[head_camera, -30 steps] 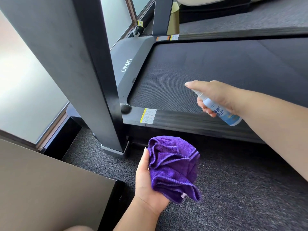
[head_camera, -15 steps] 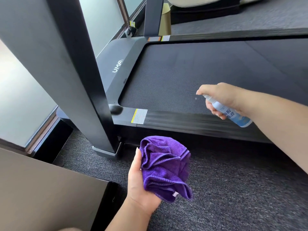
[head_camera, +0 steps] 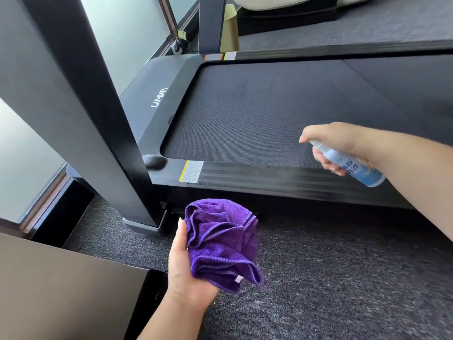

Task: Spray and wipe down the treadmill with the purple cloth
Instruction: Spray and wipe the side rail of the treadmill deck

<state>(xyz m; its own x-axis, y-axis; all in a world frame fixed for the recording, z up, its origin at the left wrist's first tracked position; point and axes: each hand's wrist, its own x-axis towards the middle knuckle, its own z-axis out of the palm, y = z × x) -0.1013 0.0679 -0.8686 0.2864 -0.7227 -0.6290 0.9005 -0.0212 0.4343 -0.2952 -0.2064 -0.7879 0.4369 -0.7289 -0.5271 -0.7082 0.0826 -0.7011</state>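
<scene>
Carpet of dark grey, coarse weave (head_camera: 331, 278) covered the floor in the head view, and on it stood the black treadmill (head_camera: 245, 173) with its wide textured grey belt (head_camera: 257, 114), ribbed side rail and a yellow-edged warning sticker (head_camera: 191, 171). A thick black upright post (head_camera: 81, 99) rose at the left, before frosted window glass (head_camera: 127, 28). A brown panel (head_camera: 61, 290) filled the lower left corner. The left hand (head_camera: 182, 273) held the crumpled purple microfibre cloth (head_camera: 220, 244) above the carpet, just short of the rail, fingers wrapped under its folds. The right hand (head_camera: 343, 143) gripped a small white and blue spray bottle (head_camera: 353, 165) over the belt's near edge, forefinger pressing on the nozzle, which pointed left along the rail
</scene>
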